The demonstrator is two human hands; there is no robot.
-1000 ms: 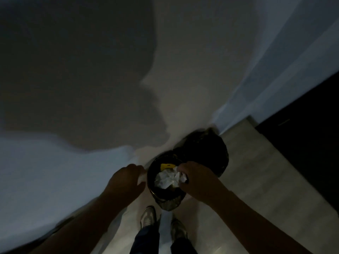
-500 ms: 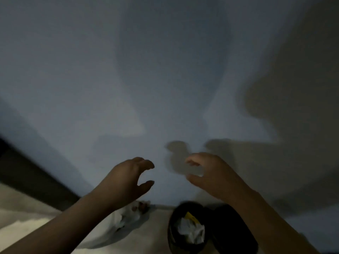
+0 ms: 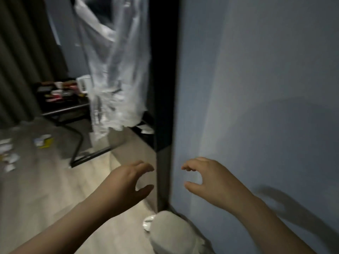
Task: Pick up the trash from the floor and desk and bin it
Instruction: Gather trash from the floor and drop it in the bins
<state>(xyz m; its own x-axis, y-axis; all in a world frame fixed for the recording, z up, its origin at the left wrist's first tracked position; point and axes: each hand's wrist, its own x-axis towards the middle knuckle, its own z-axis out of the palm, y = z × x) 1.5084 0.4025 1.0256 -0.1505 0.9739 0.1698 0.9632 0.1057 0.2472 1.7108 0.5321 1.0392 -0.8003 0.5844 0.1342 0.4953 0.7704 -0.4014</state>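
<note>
Well, my left grip (image 3: pixel 126 182) and right grip (image 3: pixel 207 180) hang loosely curled and empty while paper scraps (image 3: pixel 8 156) and a yellow carton (image 3: pixel 43 142) lie on the floor (image 3: pixel 45 189) well off to my left near the counter (image 3: pixel 64 110), where dim light could make me miss pieces.

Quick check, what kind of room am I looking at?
Likely a dim bedroom or hotel room: dark curtains, a small black desk cluttered with packets, and wood-look flooring strewn with paper trash.
</note>
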